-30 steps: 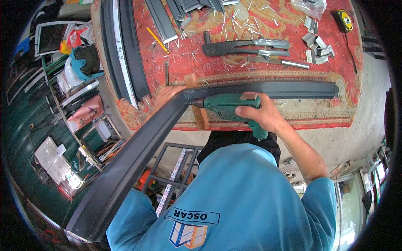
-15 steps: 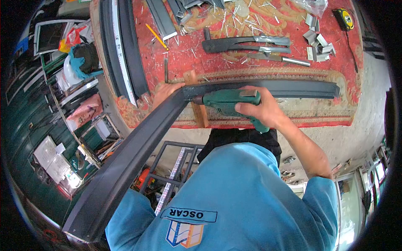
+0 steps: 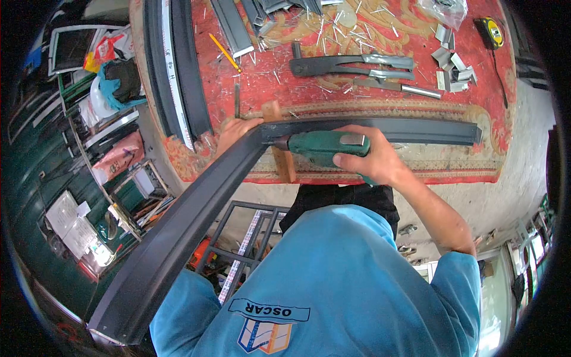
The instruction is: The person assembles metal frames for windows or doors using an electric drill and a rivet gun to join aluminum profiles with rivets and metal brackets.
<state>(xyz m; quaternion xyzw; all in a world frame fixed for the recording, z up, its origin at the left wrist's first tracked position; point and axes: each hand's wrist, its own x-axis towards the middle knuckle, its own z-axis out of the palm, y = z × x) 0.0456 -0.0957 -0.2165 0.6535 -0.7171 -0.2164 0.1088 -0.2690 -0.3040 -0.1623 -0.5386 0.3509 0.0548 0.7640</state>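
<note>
My right hand is wrapped around a green power drill, whose chuck points left at the inner corner of a dark grey metal frame. The drill's tip meets or nearly meets the frame at that corner; the bit itself is hard to make out. One frame length runs right along the table, the other slants down left past the table edge. At the outer side of the corner, my left hand grips the frame, its palm partly hidden behind the profile. A wooden block lies under the corner.
Beyond the frame, a hand riveter and a knife-like tool with a metal handle lie on the red carpeted table. Scattered rivet pins, a yellow pencil, bent metal pieces, a tape measure and long dark profiles surround them.
My right hand has rolled the drill, so its top faces up more and less of its handle shows. My left hand and the frame stay nearly in place.
</note>
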